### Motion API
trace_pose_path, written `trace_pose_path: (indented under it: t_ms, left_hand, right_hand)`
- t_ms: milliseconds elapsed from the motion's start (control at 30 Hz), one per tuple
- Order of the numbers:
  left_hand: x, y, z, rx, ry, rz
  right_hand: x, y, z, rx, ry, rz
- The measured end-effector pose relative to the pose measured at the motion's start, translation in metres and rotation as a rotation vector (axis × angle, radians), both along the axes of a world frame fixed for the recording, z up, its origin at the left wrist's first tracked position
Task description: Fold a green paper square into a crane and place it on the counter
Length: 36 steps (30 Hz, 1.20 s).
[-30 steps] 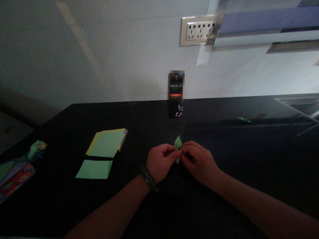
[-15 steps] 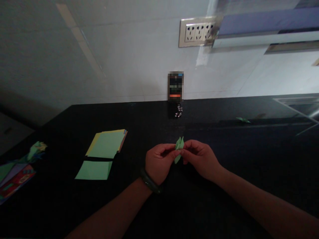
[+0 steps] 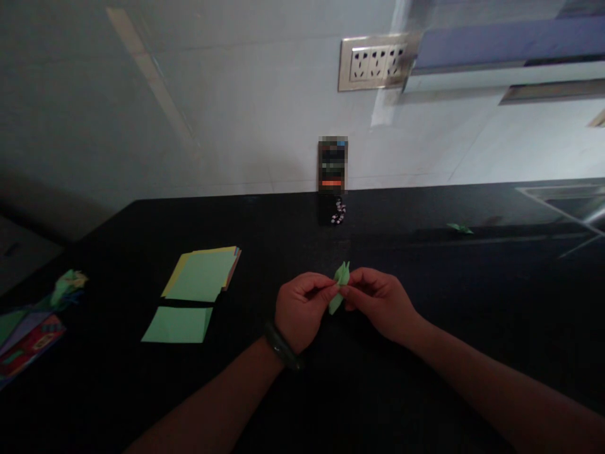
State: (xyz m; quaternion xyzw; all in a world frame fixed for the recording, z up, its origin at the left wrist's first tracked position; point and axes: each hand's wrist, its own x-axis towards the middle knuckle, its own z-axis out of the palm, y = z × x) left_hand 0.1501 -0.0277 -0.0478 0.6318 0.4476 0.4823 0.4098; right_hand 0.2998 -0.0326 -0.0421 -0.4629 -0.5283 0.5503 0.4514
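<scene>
Between my two hands is a small piece of folded green paper (image 3: 343, 274), its pointed tips sticking up and its lower end hanging below my thumbs. My left hand (image 3: 303, 306) pinches its left side between thumb and fingers; a dark bangle (image 3: 280, 345) circles that wrist. From the other side my right hand (image 3: 378, 301) is closed on the paper, thumb against its middle. The fingers behind the paper are partly hidden. To the left lie a stack of coloured paper sheets (image 3: 201, 274), green on top, and a separate green sheet (image 3: 178, 324).
Against the tiled wall leans a blurred-out phone-like device (image 3: 333, 164), with a beaded strap (image 3: 338, 212) before it. A small green folded piece (image 3: 460, 228) lies at the right. Folded paper pieces (image 3: 63, 289) and a red packet (image 3: 35, 343) are far left on the black counter (image 3: 265, 227).
The folded green paper has tilted slightly, its upper tips leaning a little to the right and its lower end to the left. Both hands keep their pinch on it.
</scene>
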Motion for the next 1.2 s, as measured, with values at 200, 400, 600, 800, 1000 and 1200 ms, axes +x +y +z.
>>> trace_pose_path:
  t_ms: [200, 400, 600, 800, 1000, 1200]
  left_hand:
    - [0.0022, -0.0016, 0.0005, -0.072, -0.062, 0.032]
    - [0.0048, -0.0010, -0.0030, -0.230, -0.146, -0.014]
    - [0.0036, -0.0019, -0.0055, -0.228, -0.019, -0.078]
    - [0.0029, -0.0030, -0.0048, -0.180, 0.035, -0.059]
    - [0.0033, -0.0024, -0.0059, -0.183, 0.036, -0.079]
    - [0.0033, -0.0037, -0.0084, -0.152, 0.128, -0.130]
  right_hand:
    - [0.0001, -0.0023, 0.0020, 0.025, 0.026, 0.027]
    - [0.0023, 0.0012, 0.0013, -0.001, 0.076, 0.019]
    - [0.0055, 0.0022, 0.0008, -0.060, 0.031, 0.032]
    - [0.0053, 0.0019, 0.0003, -0.039, -0.045, 0.017]
    - [0.0052, 0.0013, 0.0010, -0.039, -0.043, 0.023]
    - [0.0060, 0.0002, 0.0021, -0.005, -0.055, 0.048]
